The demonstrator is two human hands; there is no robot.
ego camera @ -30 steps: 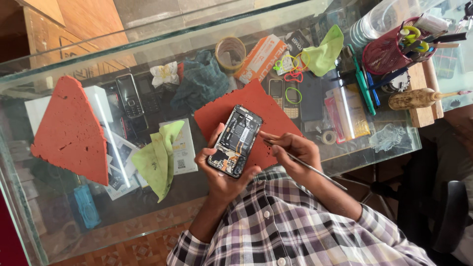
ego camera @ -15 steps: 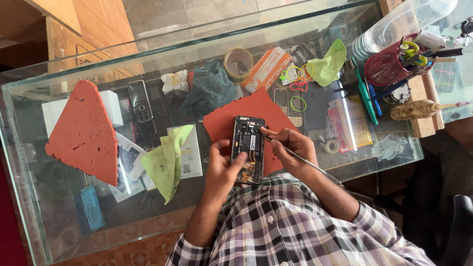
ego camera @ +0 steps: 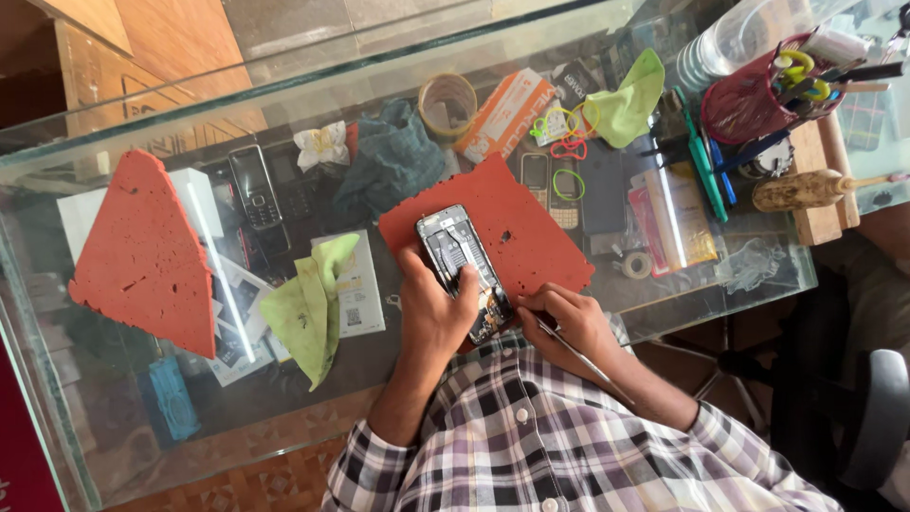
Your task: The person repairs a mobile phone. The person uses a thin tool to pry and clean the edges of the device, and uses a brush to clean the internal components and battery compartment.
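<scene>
An opened smartphone (ego camera: 460, 256) with its back off lies on a red rubber mat (ego camera: 531, 223) on the glass counter. My left hand (ego camera: 431, 318) rests on the phone's near half, thumb pressing on its exposed inside. My right hand (ego camera: 567, 322) grips a thin metal tool (ego camera: 588, 360) like a pen. The tool's tip sits at the phone's near right corner, partly hidden by my fingers. Both forearms come out of a checked shirt at the bottom of the view.
A triangular red mat (ego camera: 142, 251) lies at left, a green cloth (ego camera: 308, 303) beside it. Farther back are keypad phones (ego camera: 254, 185), a teal cloth (ego camera: 393, 161), a tape roll (ego camera: 447, 100), an orange box (ego camera: 498, 114) and another green cloth (ego camera: 630, 100). A red tool holder (ego camera: 749, 100) stands far right.
The phone, held up and tilted in my left hand a second ago, now lies flat on the red mat. My right hand with the tool has moved to its near corner.
</scene>
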